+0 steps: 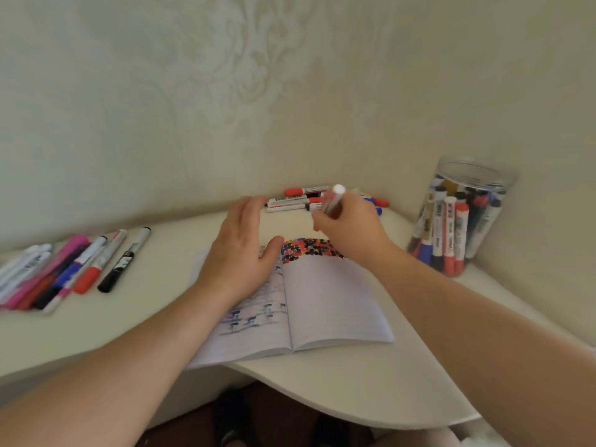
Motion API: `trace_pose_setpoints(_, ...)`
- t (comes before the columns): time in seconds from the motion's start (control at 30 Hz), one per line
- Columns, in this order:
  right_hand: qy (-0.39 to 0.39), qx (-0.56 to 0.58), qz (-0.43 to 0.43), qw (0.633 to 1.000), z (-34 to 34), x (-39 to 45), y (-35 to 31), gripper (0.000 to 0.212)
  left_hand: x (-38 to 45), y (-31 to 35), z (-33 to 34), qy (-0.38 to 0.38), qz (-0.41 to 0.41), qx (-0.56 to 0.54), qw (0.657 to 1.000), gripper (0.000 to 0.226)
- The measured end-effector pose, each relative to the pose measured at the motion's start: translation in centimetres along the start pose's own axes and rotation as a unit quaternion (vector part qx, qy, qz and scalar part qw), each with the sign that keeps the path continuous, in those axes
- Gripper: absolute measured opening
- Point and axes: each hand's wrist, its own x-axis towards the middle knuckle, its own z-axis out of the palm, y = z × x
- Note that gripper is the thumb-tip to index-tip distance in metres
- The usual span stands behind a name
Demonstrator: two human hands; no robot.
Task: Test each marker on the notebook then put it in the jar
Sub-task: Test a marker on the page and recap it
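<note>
At the far left of the pale tabletop (154,317) a row of markers (58,269) lies side by side. Next to it, the left hand (240,245) rests flat on the open notebook's (322,304) left page, fingers straight. The right hand (350,232) grips a marker (333,203) upright over a patch of coloured dots (309,250) at the page top; its tip seems hidden behind the hand. More markers (300,200) lie by the wall behind. At far right stands a clear jar (471,175) holding markers.
</note>
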Motion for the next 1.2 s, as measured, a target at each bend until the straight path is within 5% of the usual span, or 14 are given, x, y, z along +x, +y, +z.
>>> trace_pose_setpoints(0.1,-0.064,0.244,0.045,0.966,-0.6,-0.8,-0.6,0.019,0.0,0.5,-0.3,-0.024,0.022,0.024,0.999,0.059)
trace_pose_setpoints(0.27,-0.112,0.299,0.007,0.948,1.7,-1.9,0.2,0.032,-0.1,0.7,-0.3,-0.091,0.109,0.025,0.989,0.036)
trace_pose_setpoints(0.47,-0.116,0.341,-0.027,0.932,2.8,-2.0,-0.2,0.03,-0.5,0.8,-0.4,-0.09,0.118,0.0,0.989,0.018)
trace_pose_setpoints(0.77,-0.167,0.386,-0.035,0.906,2.5,-2.2,0.1,0.029,-0.4,0.9,-0.7,-0.119,0.086,0.03,0.989,0.029)
trace_pose_setpoints(1.2,-0.117,0.354,0.001,0.928,1.6,-1.8,0.4,0.024,-0.1,0.2,-1.0,-0.12,-0.007,-0.067,0.99,0.023)
